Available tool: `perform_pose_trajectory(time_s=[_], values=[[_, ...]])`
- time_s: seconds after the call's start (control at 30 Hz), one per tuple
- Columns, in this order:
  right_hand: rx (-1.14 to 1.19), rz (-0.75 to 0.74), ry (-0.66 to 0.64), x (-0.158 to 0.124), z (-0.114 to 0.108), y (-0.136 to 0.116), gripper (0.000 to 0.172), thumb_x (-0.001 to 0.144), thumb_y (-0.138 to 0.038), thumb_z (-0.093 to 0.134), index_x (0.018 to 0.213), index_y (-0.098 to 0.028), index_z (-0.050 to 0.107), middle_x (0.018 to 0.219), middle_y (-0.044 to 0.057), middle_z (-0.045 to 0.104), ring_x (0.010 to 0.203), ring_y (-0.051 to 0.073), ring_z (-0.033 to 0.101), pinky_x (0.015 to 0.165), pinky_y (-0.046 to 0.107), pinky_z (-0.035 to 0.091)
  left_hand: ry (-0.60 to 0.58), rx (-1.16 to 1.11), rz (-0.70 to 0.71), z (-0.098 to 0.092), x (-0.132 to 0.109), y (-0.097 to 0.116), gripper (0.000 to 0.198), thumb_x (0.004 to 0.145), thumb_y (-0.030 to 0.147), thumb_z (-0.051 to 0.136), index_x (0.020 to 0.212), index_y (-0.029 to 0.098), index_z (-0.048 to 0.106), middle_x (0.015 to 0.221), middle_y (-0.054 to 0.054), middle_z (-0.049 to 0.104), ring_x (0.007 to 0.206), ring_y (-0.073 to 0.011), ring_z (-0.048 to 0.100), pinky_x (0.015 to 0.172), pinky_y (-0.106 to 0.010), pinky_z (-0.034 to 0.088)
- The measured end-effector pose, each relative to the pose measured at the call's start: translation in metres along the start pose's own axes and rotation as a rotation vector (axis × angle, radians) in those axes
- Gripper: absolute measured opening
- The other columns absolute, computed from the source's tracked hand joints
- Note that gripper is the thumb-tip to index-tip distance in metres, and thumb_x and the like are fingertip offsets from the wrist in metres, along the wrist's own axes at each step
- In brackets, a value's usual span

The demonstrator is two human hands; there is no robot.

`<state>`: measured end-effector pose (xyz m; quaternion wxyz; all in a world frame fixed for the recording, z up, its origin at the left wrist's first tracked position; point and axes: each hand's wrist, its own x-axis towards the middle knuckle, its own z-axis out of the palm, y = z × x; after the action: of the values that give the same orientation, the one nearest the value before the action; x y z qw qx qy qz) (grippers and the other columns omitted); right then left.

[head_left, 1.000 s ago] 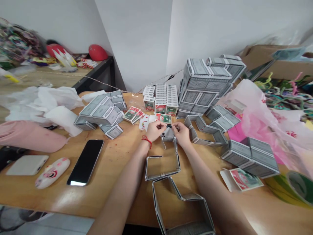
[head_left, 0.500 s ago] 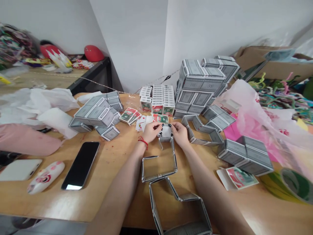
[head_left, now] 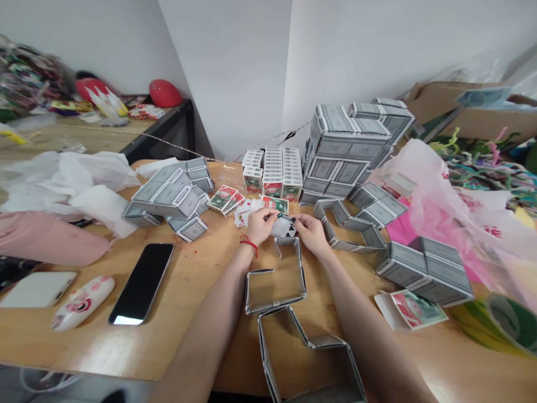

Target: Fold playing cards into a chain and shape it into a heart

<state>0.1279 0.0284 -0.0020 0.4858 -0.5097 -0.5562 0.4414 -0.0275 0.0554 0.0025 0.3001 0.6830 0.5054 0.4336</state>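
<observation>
Playing card [head_left: 281,228], pinched, between left hand [head_left: 259,226] and right hand [head_left: 312,233]

We see a white playing card [head_left: 281,226], its face turned up toward us, with black club marks visible near its right end. It is pinched along the far edge, and its left end is partly covered. Whether it is a single card, we cannot tell. Just beyond the upper frame [head_left: 301,263] we find this card. This frame, made of folded grey-patterned cards, stands on edge on the wood, open at its left side. A similar lower frame [head_left: 328,340] stands just beside it, nearer to us.
</observation>
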Motion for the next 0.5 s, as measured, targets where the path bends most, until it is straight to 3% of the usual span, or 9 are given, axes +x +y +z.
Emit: perform_pose_trajectory(time_s=[0.23, 0.5], values=[[-0.044, -0.008, 0.087, 0.002, 0.0069, -0.0006, 0.022, 0.066, -0.035, 0.055, 0.072, -0.014, 0.062, 0.067, 0.004, 0.064, 0.059, 0.014, 0.057, 0.052, 0.023, 0.043, -0.058, 0.076, 0.127, 0.0066, -0.0005, 0.0014, 0.016, 0.075, 0.019, 0.049, 0.078, 0.019, 0.064, 0.077, -0.002, 0.065, 0.074, -0.0127, 0.058, 0.071, -0.023, 0.044], [0.008, 0.061, 0.015, 0.0018, 0.0024, 0.0031, 0.024, 0.068, -0.032, 0.052, 0.078, -0.014, 0.064, 0.072, 0.004, 0.065, 0.057, 0.015, 0.057, 0.051, 0.025, 0.045, 0.07, 0.054, 0.035, 0.0078, 0.0061, -0.0076, 0.015, 0.074, 0.017, 0.048, 0.077, 0.017, 0.062, 0.08, -0.003, 0.065, 0.075, -0.0132, 0.058, 0.07, -0.023, 0.044]])
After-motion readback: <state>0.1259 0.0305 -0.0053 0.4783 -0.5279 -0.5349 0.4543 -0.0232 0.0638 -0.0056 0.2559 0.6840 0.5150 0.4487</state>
